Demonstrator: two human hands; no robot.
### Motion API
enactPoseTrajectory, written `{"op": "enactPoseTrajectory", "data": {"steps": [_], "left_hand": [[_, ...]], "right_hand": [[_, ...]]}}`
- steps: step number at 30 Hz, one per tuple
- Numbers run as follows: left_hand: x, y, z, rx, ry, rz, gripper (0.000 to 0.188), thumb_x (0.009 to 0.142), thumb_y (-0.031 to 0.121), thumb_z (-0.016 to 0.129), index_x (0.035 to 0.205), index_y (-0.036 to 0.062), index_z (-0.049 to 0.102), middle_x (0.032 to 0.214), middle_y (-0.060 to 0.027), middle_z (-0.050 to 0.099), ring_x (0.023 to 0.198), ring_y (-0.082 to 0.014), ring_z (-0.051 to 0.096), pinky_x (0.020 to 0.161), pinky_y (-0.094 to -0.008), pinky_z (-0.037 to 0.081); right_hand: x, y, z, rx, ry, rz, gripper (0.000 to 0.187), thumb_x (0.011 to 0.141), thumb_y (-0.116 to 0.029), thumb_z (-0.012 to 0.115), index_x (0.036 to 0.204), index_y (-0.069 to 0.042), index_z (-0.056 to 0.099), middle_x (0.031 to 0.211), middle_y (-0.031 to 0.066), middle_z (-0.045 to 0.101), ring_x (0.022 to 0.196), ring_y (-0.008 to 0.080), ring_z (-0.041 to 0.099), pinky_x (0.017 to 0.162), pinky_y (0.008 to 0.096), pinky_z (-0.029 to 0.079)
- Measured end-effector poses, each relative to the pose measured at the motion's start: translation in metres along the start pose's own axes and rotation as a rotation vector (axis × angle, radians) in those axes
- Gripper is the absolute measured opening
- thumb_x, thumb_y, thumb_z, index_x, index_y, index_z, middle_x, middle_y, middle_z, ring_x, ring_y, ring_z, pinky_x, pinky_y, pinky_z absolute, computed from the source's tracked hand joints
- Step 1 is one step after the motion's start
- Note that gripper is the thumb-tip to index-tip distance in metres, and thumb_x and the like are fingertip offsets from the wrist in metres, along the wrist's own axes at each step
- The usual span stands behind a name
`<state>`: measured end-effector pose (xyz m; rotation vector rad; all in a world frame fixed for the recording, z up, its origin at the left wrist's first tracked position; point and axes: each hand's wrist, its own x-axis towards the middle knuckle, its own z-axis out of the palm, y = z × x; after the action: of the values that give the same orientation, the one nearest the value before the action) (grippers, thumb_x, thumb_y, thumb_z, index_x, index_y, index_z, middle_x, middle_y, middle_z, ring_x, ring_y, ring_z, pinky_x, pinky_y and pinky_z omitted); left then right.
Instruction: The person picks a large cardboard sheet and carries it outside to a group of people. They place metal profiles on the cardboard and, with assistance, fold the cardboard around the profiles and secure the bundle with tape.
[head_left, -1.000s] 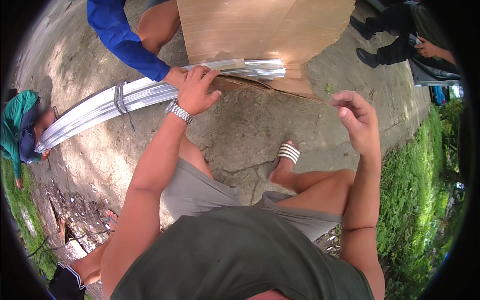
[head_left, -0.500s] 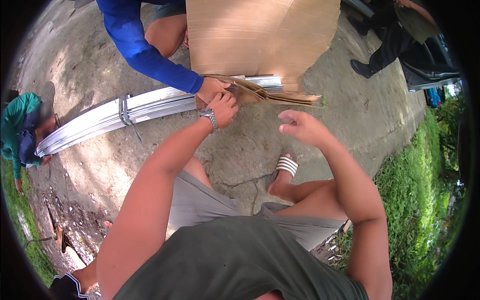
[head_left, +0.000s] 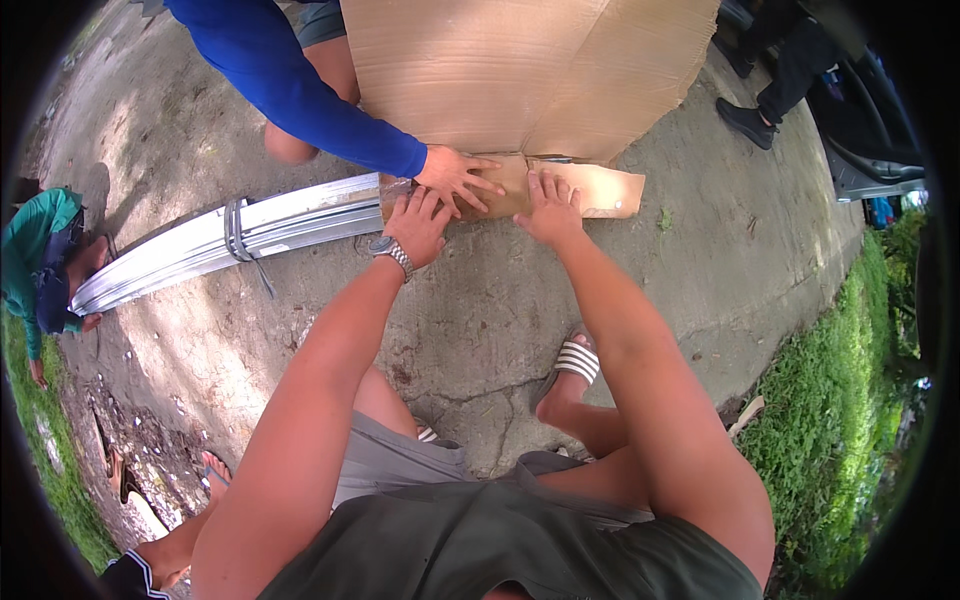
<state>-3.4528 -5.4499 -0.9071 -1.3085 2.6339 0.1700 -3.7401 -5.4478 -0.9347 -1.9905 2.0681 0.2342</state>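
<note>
A large sheet of brown cardboard (head_left: 520,80) lies across the end of a long bundle of silvery metal strips (head_left: 310,215), its near edge folded over them. My left hand (head_left: 418,226), below a wristwatch (head_left: 391,256), presses on the folded cardboard flap (head_left: 610,190) with fingers spread. Farther right, my right hand (head_left: 552,210) lies on the same flap, fingers stretched out. Between my hands, a co-worker's hand (head_left: 460,182) in a blue sleeve (head_left: 310,115) also pushes down on the cardboard. The strip ends under it are mostly hidden.
A dark strap (head_left: 236,230) ties the bundle. At its far left end crouches a person in green (head_left: 45,240). Dark-clad legs (head_left: 770,100) stand by a vehicle (head_left: 865,125) at upper right. Grass (head_left: 830,370) borders the concrete on the right.
The cardboard flap has been folded down flat over the strips. My right hand has come down from the air onto it. My left hand's fingers and the co-worker's have spread over the cardboard.
</note>
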Motion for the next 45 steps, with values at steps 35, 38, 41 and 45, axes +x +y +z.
{"op": "enactPoseTrajectory", "data": {"steps": [35,38,41,45], "left_hand": [[-0.033,-0.115,0.010,0.019,-0.310,-0.319,0.078,0.090,0.036,0.067,0.161,0.0221,0.038,0.175,-0.0028,0.012,0.161,-0.0312,0.003,0.122,-0.0652,0.019],[-0.033,-0.119,0.020,0.086,-0.272,-0.311,0.074,0.092,0.034,0.064,0.160,0.0209,0.040,0.175,-0.0051,0.013,0.161,-0.0305,0.003,0.122,-0.0655,0.018],[-0.037,-0.128,0.027,0.014,-0.125,-0.363,0.076,0.094,0.034,0.060,0.162,0.0138,0.032,0.173,-0.0098,0.015,0.160,-0.0330,0.009,0.125,-0.0578,0.018],[-0.043,-0.145,0.027,0.034,-0.144,-0.442,0.081,0.094,0.040,0.059,0.161,0.0058,0.029,0.169,-0.0138,0.025,0.159,-0.0357,0.016,0.126,-0.0529,0.019]], "right_hand": [[-0.173,-0.067,-0.074,0.479,-0.662,-0.158,0.080,0.089,-0.050,0.073,0.147,-0.003,0.043,0.119,0.0289,0.068,0.116,0.0434,0.065,0.100,0.0457,0.050],[-0.141,-0.086,-0.020,0.343,-0.578,-0.088,0.092,0.086,-0.047,0.076,0.155,-0.007,0.031,0.118,0.0293,0.069,0.112,0.0424,0.067,0.097,0.0469,0.052],[-0.137,-0.099,0.040,0.306,-0.618,-0.098,0.105,0.084,-0.044,0.078,0.163,-0.011,0.016,0.116,0.0285,0.070,0.108,0.0413,0.068,0.095,0.0472,0.054],[-0.154,-0.109,0.087,0.369,-0.635,0.005,0.107,0.085,-0.039,0.074,0.166,-0.014,0.009,0.127,0.0278,0.067,0.116,0.0428,0.066,0.100,0.0482,0.052]]}}
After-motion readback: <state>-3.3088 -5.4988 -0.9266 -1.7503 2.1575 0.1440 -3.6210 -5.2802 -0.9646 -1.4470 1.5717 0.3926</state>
